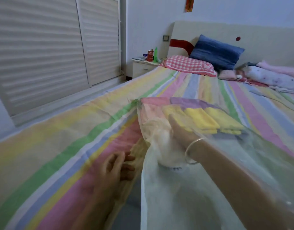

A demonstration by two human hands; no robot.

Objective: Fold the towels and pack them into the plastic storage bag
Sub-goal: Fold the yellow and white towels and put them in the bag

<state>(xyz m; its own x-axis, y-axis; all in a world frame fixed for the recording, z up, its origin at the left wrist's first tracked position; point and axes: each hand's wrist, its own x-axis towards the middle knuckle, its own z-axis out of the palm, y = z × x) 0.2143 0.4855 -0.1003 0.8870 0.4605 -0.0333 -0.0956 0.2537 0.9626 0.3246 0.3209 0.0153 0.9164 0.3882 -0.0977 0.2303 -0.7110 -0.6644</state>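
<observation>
Clear thin plastic, crinkled and hazy: storage bag (167,196), flat on the striped cotton sheet (60,146). Runs lengthwise from the near edge away and slightly right toward the pillows, open mouth nearest, closed end far. Holds folded towels at the far end: yellow towels (202,118) in a row of soft oblong stacks, pink towel (153,107) and purple towel (184,101) behind them. Nearer the mouth, a pale cream towel (159,146), bunched and rounded rather than flat.

Right hand (179,130) inside the bag, reached in through the mouth, fingers straight and pointing away, palm against the side of the cream towel, fingertips at the nearest yellow stack. Thin metal bangle (192,150) on the wrist.

Left hand (118,165) outside, just beside the bag's left edge, low on the sheet, fingers loosely curled; cannot tell whether any plastic is pinched.

At the bed's head, blue pillow (216,50) propped upright, red checked pillow (187,64) flat before it.
</observation>
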